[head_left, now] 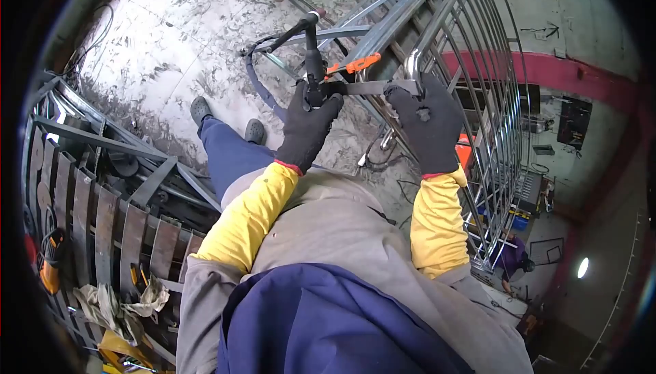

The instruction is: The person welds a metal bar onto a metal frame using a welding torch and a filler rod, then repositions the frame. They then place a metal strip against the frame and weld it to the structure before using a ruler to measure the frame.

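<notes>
My left hand [307,118], in a dark glove with a yellow sleeve, is closed at the left end of a flat metal bar [372,88]. A black welding torch [313,60] rises from that same hand, its cable hanging to the left. My right hand [429,120], also gloved, has its fingers wrapped on the bar's right end, against a bent shiny tube [414,64]. Just above the bar lies an orange-handled tool [363,62]. The fingertips of both hands are partly hidden.
A tall frame of metal bars [471,46] stands at the right. Slatted metalwork [106,217] fills the left, with an orange power tool [51,271] and rags [109,306] on it. A crouching person [512,254] is at the far right. Cables lie on the floor.
</notes>
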The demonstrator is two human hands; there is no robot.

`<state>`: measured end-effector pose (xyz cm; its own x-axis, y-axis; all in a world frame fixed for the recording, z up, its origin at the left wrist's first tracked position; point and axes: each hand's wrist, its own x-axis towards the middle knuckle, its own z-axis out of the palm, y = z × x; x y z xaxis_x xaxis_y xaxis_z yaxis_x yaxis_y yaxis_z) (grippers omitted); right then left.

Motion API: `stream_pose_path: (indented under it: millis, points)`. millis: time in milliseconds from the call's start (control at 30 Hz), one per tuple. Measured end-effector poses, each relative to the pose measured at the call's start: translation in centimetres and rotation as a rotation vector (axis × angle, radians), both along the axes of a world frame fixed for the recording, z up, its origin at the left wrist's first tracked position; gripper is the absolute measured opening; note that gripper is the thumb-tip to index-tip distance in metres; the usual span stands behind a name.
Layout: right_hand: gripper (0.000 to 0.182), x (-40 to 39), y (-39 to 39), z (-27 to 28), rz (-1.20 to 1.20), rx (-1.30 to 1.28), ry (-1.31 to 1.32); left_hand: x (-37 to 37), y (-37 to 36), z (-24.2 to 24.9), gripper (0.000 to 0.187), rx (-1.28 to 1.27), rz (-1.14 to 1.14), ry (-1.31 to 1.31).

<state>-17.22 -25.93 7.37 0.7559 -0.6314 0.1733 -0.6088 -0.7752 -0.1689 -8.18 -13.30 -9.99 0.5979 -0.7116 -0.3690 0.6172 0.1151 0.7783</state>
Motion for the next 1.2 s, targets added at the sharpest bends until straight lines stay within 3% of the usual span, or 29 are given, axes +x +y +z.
stream_pose_path:
  millis: [267,367,433,667,800,967,1067,1200]
  points:
    - [0.04,0.4,0.1,0.1,-0.069,-0.023,0.049,-0.1,-0.2,0.3,0.04,0.014,0.0,0.024]
    - [0.04,0.8,0.0,0.6,0.031,-0.079,-0.022,-0.1,-0.4,-0.4,0.041,-0.025,0.024,-0.023]
    - [0.039,1.2,-0.2,1.1,-0.061,0.109,0.069,0.1,-0.1,0.0,0.041,0.006,-0.027,-0.026]
    - [0.037,1.6,0.9,0.9,-0.163,0.121,0.049,0.7,0.2,0.1,0.045,-0.06,0.018,-0.027]
    - [0.035,1.7,1.1,0.6,-0.149,0.063,0.02,2.3,1.7,0.0,0.04,0.08,0.001,-0.022]
    - [0.033,2.4,1.6,0.7,-0.133,0.061,-0.033,8.0,5.3,4.3,0.039,0.16,0.133,0.071]
    - [0.035,2.6,1.8,0.8,-0.226,0.142,-0.004,10.3,7.5,4.3,0.034,0.207,0.167,0.021]
    - [0.035,1.5,0.8,0.2,-0.22,0.005,0.105,11.3,9.8,3.7,0.034,0.226,0.237,-0.207]
